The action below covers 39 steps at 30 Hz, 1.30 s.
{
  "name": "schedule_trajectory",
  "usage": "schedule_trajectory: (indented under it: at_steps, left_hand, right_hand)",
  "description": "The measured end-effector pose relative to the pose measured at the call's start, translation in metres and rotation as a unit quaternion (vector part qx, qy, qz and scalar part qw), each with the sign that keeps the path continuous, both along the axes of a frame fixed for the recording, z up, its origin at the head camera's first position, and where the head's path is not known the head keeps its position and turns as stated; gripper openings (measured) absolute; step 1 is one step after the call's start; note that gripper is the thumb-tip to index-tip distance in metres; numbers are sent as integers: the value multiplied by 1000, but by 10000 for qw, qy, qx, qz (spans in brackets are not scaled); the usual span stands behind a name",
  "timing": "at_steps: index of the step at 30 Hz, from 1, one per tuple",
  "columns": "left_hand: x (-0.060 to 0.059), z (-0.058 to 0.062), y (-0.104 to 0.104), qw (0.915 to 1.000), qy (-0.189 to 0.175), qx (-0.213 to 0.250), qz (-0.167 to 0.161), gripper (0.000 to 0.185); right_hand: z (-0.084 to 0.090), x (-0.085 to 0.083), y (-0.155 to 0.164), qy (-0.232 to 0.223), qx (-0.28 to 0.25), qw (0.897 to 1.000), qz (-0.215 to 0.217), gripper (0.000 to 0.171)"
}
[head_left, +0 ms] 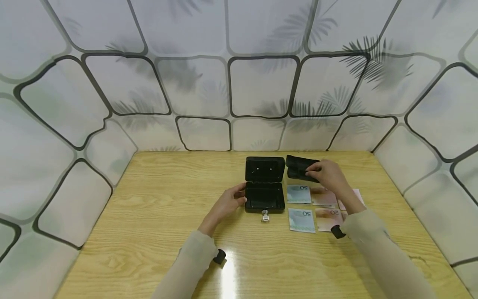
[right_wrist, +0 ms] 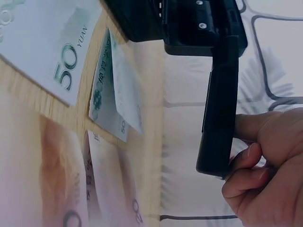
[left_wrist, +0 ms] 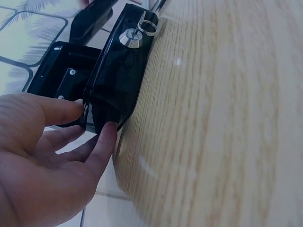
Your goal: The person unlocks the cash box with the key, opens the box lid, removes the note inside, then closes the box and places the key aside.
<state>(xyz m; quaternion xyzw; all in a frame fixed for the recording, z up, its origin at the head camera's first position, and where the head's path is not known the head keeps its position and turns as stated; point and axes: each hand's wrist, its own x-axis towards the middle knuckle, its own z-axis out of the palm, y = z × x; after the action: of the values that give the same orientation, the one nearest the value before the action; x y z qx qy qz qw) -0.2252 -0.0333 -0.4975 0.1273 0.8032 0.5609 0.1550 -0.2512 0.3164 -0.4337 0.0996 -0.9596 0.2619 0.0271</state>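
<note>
A black cash box (head_left: 264,195) stands on the table with its lid (head_left: 265,168) raised at the back. My left hand (head_left: 228,202) holds the left side of the box; in the left wrist view, thumb and fingertips sit at its rim and corner. A key with a ring (left_wrist: 148,28) is in the lock on the front wall. Behind the banknotes, my right hand (head_left: 328,176) pinches a thin black tray (head_left: 298,168), tilted and raised beside the lid. In the right wrist view the tray (right_wrist: 220,109) appears edge-on, its end between thumb and curled fingers.
Green 50 yuan notes (head_left: 301,220) lie right of the box, some folded. Brownish 20 notes (head_left: 328,219) lie beside them, and a pink note (head_left: 358,196) shows partly behind the right forearm. The wooden table (head_left: 149,216) meets a patterned curtain (head_left: 201,133) at the back.
</note>
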Motion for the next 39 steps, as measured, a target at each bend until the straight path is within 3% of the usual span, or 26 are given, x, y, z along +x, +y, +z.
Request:
schedule_trajectory:
  at_steps: [11, 23, 39]
  left_hand:
    - [0, 2, -2, 10000, 3, 18, -54, 56]
    - [2, 3, -2, 10000, -14, -4, -79, 56]
    - [4, 1, -3, 10000, 28, -49, -80, 56]
  right_hand:
    - [11, 32, -2, 121, -2, 9999, 65, 13]
    - [2, 57, -42, -5, -162, 9994, 303, 7]
    - [-12, 59, -98, 154, 140, 9991, 362, 10]
